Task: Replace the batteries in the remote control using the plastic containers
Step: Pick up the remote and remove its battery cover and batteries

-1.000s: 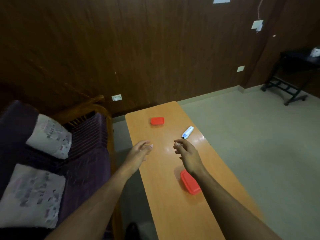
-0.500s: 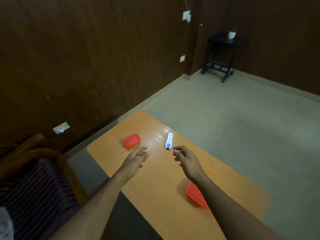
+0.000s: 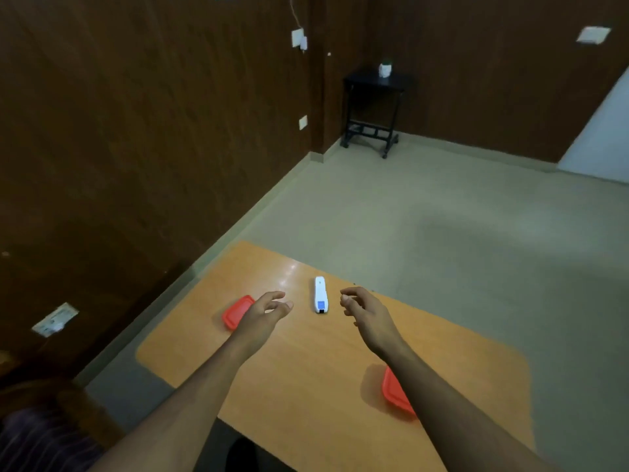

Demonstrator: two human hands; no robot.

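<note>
The white remote control [image 3: 320,295] lies flat on the orange desk [image 3: 306,376] near its far edge, lengthwise toward 12 o'clock. The left hand [image 3: 263,313] hovers at its 9 o'clock, the right hand [image 3: 366,313] at its 3 o'clock; both have loosely curled fingers and hold nothing. One red container [image 3: 236,311] sits partly behind the left hand; a second red container [image 3: 394,393] lies at 5 o'clock, partly under the right forearm

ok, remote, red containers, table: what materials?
Remote: looks like glossy white plastic, blue patch near one end. Containers: likely red plastic, smooth; only the tops show. Table: orange wood-look top, probably laminate; a shiny glare spot suggests a smooth finish.
</note>
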